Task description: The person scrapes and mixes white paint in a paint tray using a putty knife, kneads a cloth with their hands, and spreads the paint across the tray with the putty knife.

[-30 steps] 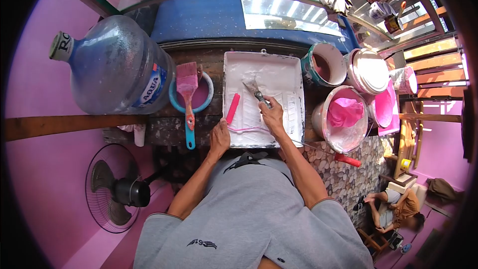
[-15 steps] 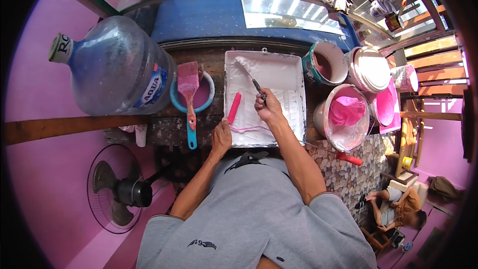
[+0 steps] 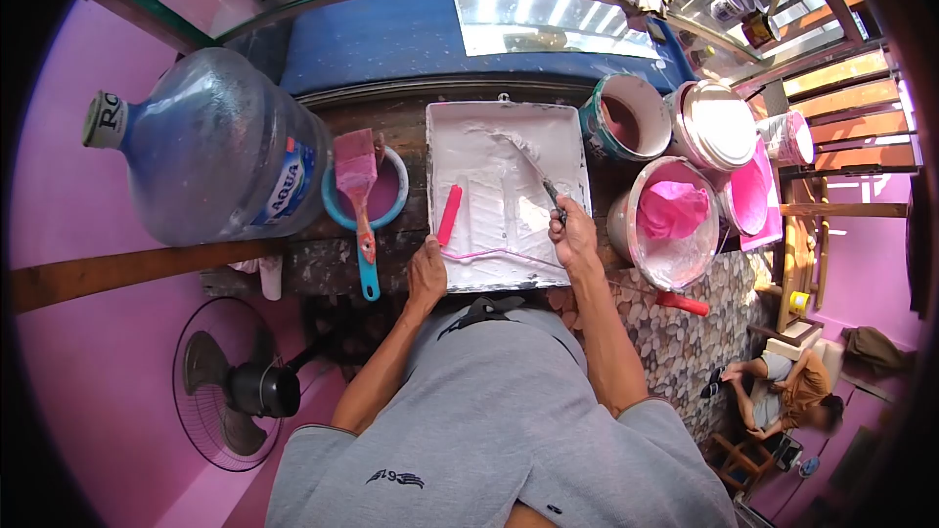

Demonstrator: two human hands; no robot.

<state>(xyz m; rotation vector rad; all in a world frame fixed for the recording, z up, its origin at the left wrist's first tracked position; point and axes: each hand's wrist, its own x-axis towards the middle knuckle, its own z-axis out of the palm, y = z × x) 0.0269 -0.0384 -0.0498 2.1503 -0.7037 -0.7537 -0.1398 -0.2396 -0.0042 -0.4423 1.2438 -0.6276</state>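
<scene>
A white paint tray (image 3: 579, 152) with whitish paint in it sits on the dark wooden bench in front of me. My left hand (image 3: 426, 272) grips the tray's near left edge, thumb on the rim. My right hand (image 3: 574, 235) is closed around the dark handle of a knife (image 3: 533, 166), whose blade lies tilted in the paint at the far part of the tray. A pink paint roller (image 3: 450, 216) rests at the tray's left side. Its wire frame crosses the near end, and its red handle (image 3: 682, 304) sticks out beyond the tray to the right.
Left of the tray, a pink-stained brush (image 3: 358, 186) lies across a blue-rimmed pot (image 3: 394, 190), beside a large water bottle (image 3: 220, 142). Several paint buckets stand right, one holding pink plastic (image 3: 673, 210). A fan (image 3: 235, 383) is lower left. A person (image 3: 787, 391) sits at lower right.
My right hand has moved right and closer to me, drawing the knife blade through the paint. My left hand keeps its place on the tray edge. The view has shifted slightly.
</scene>
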